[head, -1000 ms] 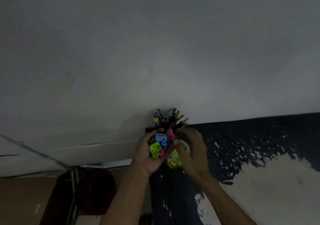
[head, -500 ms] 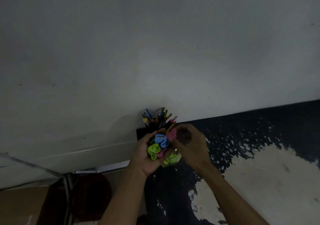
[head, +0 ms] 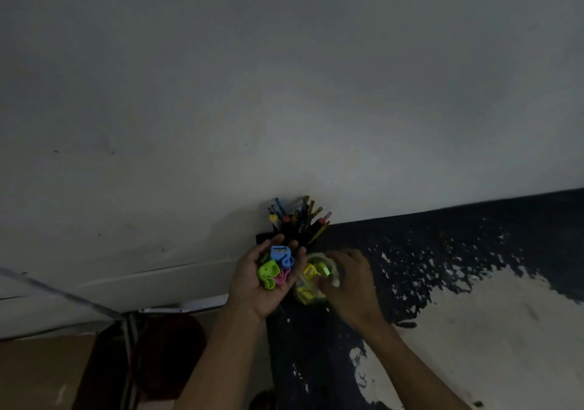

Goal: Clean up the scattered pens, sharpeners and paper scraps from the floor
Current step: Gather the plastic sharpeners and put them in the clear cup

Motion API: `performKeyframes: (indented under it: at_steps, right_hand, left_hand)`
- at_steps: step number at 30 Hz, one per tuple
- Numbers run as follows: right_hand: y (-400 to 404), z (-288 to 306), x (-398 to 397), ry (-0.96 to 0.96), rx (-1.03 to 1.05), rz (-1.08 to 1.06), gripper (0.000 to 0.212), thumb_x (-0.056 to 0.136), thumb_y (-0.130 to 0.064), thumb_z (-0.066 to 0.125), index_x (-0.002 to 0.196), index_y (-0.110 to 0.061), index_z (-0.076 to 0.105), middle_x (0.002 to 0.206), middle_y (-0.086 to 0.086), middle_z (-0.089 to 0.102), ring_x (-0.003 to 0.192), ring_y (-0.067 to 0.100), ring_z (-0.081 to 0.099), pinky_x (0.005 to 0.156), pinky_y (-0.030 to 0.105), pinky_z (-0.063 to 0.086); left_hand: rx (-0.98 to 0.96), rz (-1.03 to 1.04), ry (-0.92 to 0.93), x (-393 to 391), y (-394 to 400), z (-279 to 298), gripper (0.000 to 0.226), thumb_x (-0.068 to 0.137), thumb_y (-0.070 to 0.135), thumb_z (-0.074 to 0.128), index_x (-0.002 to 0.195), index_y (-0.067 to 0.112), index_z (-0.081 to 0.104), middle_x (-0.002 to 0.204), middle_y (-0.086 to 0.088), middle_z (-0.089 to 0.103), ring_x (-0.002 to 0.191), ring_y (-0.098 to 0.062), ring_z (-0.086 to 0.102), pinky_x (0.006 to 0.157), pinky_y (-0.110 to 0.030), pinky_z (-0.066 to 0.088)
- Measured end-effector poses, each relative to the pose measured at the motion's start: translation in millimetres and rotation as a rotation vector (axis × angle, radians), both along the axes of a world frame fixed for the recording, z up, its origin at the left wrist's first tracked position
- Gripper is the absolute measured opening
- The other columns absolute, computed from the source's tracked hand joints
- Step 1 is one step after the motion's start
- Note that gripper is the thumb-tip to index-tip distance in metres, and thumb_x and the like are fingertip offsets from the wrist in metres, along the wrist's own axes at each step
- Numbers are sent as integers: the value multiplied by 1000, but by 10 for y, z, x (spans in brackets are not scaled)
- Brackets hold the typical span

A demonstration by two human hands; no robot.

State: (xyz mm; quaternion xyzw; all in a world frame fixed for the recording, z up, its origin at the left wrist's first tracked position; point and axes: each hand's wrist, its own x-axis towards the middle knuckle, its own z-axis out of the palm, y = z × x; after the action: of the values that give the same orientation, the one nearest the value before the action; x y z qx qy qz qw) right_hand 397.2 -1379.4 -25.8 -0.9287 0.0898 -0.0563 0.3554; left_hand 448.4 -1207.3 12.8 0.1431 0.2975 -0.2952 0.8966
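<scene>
Left of the hands stand a thin metal rod (head: 63,295) and dark round shape (head: 170,356), the cupped left hand (head: 262,278) cradles glossy plastic sharpeners (head: 276,265), pens (head: 298,216) bristle just beyond, and the right hand (head: 350,283) curls around a clear container (head: 316,278).

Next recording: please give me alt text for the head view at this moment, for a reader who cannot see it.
A person's left hand cups blue, green and pink sharpeners while the right hand reaches at a clear jar holding yellow-green sharpeners. Behind them a black holder of pens and pencils stands against a pale wall, on a dark surface with worn paint.
</scene>
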Motion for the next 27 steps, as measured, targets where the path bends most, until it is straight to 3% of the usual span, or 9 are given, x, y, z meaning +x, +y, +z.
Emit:
performKeyframes:
  at_steps: [2, 6, 10, 13, 17, 21, 27]
  right_hand:
    - [58, 108, -21, -120, 94, -45, 36, 73, -18, 75, 107, -22, 67, 105, -7, 55, 101, 13, 55, 82, 24, 47]
    - [213, 404, -57, -286, 203, 66, 37, 79, -39, 70, 111, -19, 67, 109, -5, 59, 108, 11, 56, 86, 22, 47]
    - [334, 580, -46, -168, -12, 294, 59, 82, -50, 64, 135, -28, 54, 134, -11, 48, 125, 6, 39, 101, 16, 37]
    - [324, 608, -23, -58, -103, 374, 55, 88, -46, 57, 140, -32, 48, 144, -14, 41, 126, 9, 36, 105, 24, 38]
    - [268, 625, -13, 1, -45, 370, 49, 84, -37, 66, 132, -33, 54, 131, -10, 46, 116, 12, 42, 99, 30, 43]
    - [237, 614, 7, 61, 43, 362, 47, 80, -39, 69, 125, -39, 57, 109, -6, 40, 106, 14, 46, 95, 31, 46]
    - [197, 611, 81, 93, 135, 394, 39, 73, -38, 75, 108, -43, 59, 105, -12, 44, 103, 13, 49, 87, 26, 44]
  left_hand:
    - [34, 7, -11, 3, -13, -5, 26, 96, 21, 46, 100, 2, 63, 102, -22, 64, 100, -38, 59, 78, -54, 52]
    - [76, -6, 8, 7, -108, -11, 26, 97, 23, 47, 98, 3, 63, 95, -20, 66, 85, -34, 65, 75, -47, 56]
    - [38, -141, 0, -39, -188, 57, 29, 93, 25, 49, 100, 2, 66, 95, -18, 68, 87, -29, 64, 77, -38, 57]
    - [75, -177, -46, -42, -249, 104, 25, 92, 24, 51, 96, 6, 67, 89, -14, 69, 81, -27, 68, 65, -34, 60]
    - [93, -200, -48, -56, -300, 149, 25, 95, 24, 47, 90, 7, 65, 79, -14, 72, 67, -28, 71, 54, -34, 58]
    - [109, -226, -68, -63, -308, 111, 25, 95, 26, 47, 93, 9, 64, 89, -17, 71, 77, -30, 69, 66, -34, 58]
    - [100, -234, -83, -43, -312, 105, 19, 84, 24, 54, 89, 10, 66, 93, -15, 68, 83, -30, 65, 70, -35, 56]
